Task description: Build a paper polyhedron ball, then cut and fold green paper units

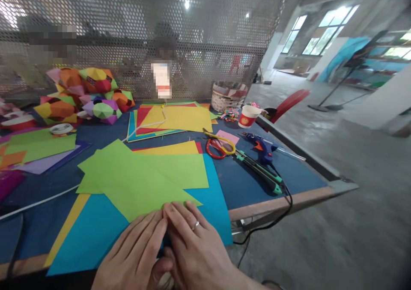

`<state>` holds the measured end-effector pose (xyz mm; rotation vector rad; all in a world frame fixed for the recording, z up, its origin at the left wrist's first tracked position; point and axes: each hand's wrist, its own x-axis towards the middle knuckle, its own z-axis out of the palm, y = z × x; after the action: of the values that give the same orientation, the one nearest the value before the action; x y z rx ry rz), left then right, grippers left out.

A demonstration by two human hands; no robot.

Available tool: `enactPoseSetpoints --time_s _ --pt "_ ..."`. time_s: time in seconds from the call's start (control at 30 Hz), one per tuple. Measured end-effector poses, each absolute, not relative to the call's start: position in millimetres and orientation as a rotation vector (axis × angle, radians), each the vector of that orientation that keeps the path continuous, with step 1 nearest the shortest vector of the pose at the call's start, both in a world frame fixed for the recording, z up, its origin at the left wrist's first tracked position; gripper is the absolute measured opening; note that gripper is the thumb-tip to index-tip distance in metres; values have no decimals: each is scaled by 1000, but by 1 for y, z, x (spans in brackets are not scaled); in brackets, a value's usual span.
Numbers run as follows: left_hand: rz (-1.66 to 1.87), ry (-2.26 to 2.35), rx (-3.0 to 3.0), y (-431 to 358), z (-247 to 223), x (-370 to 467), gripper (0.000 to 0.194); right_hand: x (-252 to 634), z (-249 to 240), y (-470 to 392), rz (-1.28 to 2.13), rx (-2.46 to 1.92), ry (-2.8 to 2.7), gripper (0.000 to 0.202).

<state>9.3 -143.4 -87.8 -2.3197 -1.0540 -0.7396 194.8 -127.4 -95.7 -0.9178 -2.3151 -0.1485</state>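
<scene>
My left hand (138, 243) and my right hand (195, 238) meet at the near edge of a green paper sheet (138, 187). Fingers of both hands are stretched and pressed together, their tips on that edge. The thumbs curl in below, and what lies under the palms is hidden. A ring shows on my right hand. More green paper (192, 170) lies under the sheet, over a large blue sheet (86, 234) with yellow and red paper (175, 147) showing behind.
Scissors (220, 146), a green-black utility knife (260, 170) and a blue glue gun (265, 148) lie to the right. Farther back are a paper cup (248, 116), a basket (224, 99), stacked coloured paper (186, 118) and folded paper balls (99, 106). A white cord (41, 202) crosses at left.
</scene>
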Motion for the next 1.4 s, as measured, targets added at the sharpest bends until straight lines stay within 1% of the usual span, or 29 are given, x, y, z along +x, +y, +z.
enactPoseSetpoints --time_s 0.13,0.23,0.43,0.57,0.63,0.7,0.83,0.93,1.07,1.1,1.23,1.4 --pt "-747 -1063 -2325 -145 -92 2 45 195 -97 -123 -51 -872 -2354 49" --pt "-732 -1127 -2305 -151 -102 -15 45 211 -92 -124 -51 -915 -2366 47" --pt "-681 -1253 -2274 -164 -112 -46 47 238 -86 -124 -133 -1027 -2266 35" --pt "-722 -1265 -2231 -162 -109 -40 47 241 -82 -120 -118 -1046 -2222 27" --pt "-762 -1273 -2198 -161 -108 -33 45 239 -77 -119 -75 -1104 -2214 25" --pt "-795 -1278 -2174 -160 -108 -28 42 235 -73 -118 -41 -1190 -2211 27" --pt "-841 -1292 -2143 -160 -104 -21 38 226 -65 -116 -31 -1329 -2210 44" --pt "-855 -1296 -2136 -160 -100 -19 34 221 -64 -117 -11 -1354 -2214 43" --pt "-846 -1311 -2126 -161 -97 -19 33 220 -62 -125 106 -1289 -2280 35" --pt "-843 -1307 -2134 -161 -97 -19 33 221 -61 -127 138 -1249 -2315 36" --pt "-875 -1310 -2172 -159 -98 -21 33 224 -52 -133 267 -1044 -2426 52" --pt "-928 -1327 -2178 -158 -97 -22 32 227 -50 -125 321 -985 -2414 58"
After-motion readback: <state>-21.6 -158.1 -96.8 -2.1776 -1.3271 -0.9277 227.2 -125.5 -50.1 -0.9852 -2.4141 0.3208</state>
